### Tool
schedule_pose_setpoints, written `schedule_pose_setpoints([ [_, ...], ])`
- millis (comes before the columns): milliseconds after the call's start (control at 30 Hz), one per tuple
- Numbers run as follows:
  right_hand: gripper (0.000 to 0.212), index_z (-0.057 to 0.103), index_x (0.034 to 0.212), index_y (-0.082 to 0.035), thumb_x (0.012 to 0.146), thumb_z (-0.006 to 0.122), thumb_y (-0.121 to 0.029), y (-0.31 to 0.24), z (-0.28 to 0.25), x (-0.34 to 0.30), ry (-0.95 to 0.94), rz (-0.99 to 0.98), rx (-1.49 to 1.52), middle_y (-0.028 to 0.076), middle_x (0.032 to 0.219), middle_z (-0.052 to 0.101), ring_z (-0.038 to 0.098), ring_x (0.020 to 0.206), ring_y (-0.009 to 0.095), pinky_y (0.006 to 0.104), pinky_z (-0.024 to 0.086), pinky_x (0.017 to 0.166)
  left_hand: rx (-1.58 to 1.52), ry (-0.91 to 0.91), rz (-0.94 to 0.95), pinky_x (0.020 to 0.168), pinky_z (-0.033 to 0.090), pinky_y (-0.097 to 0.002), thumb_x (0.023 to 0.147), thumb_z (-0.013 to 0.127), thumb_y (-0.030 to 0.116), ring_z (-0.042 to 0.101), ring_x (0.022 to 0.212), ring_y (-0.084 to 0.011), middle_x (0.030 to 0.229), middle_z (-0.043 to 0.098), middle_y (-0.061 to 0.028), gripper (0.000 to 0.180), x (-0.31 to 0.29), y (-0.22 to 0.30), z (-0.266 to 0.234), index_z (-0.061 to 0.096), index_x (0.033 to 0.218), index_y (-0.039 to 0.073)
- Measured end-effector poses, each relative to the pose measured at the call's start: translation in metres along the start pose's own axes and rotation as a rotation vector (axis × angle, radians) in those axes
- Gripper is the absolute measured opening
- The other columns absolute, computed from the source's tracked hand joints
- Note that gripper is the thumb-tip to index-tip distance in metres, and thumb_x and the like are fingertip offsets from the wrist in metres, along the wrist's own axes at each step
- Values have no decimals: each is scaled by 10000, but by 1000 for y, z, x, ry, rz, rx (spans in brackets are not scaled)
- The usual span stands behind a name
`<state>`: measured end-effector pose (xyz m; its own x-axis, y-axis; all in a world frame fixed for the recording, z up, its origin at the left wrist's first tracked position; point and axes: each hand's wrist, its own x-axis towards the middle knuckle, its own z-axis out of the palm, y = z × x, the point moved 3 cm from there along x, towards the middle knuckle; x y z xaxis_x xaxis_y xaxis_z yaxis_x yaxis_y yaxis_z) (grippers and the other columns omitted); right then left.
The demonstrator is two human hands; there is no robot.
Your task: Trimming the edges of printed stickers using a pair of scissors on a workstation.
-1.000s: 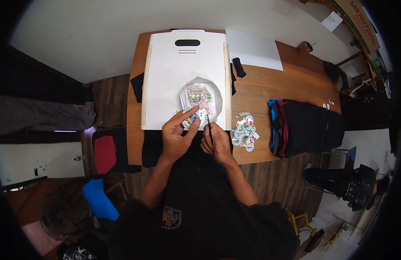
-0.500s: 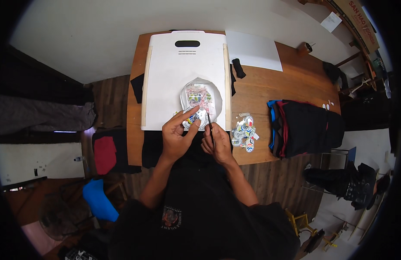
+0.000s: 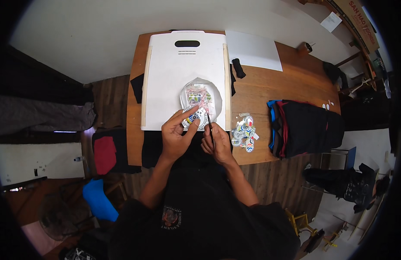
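My left hand (image 3: 178, 130) pinches a round printed sticker (image 3: 194, 118) between thumb and fingers. My right hand (image 3: 217, 139) is closed around slim dark scissors (image 3: 210, 122), their blades pointing up beside the sticker's right edge. Both hands are over the near edge of a white panel (image 3: 165, 78) with a slot handle. Just beyond the sticker, a white, bowl-like container (image 3: 218, 102) on the panel holds several printed scraps (image 3: 196, 93). To the right of my right hand, a heap of cut round stickers (image 3: 244, 133) lies on the wooden table (image 3: 256, 91).
A folded stack of dark garments (image 3: 311, 128) sits on the table's right side. A white sheet (image 3: 254, 50) and a small black roll (image 3: 238, 68) lie toward the back. A brown cup (image 3: 304, 47) stands near the wall. Another person in dark clothes (image 3: 360, 188) is at the far right.
The sticker in my left hand has turned or tilted slightly. My hands otherwise hold nearly the same place. The person at the far right has shifted posture.
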<state>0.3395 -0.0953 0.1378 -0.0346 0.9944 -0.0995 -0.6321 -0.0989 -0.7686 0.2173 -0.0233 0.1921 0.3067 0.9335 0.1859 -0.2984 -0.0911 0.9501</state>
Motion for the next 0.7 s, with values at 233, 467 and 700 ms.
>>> schedule_pose_setpoints([
  [233,392,474,1024,-45,1097,304,-390,-1,2,-1,-6,-5,10,-32,547,330,268,407,60,216,266,402,-20,11,-38,849,492,-213,895,639,-114,612,1007,-113,1096,633,-113,394,-2,0,-1,597,1287,-96],
  [467,409,465,1085,-30,1093,308,-407,-5,4,-1,-21,12,38,2,588,396,314,416,70,215,293,403,-16,29,-54,855,508,-225,887,647,-123,625,1007,-128,1086,632,-118,400,-2,-4,-2,597,1284,-99],
  [700,358,473,1074,-41,1090,351,-377,-6,6,2,-4,-9,-55,3,588,428,314,420,56,206,283,404,31,49,-40,862,511,-227,886,660,-119,625,1013,-130,1088,632,-114,384,-4,-7,-7,606,1266,-105],
])
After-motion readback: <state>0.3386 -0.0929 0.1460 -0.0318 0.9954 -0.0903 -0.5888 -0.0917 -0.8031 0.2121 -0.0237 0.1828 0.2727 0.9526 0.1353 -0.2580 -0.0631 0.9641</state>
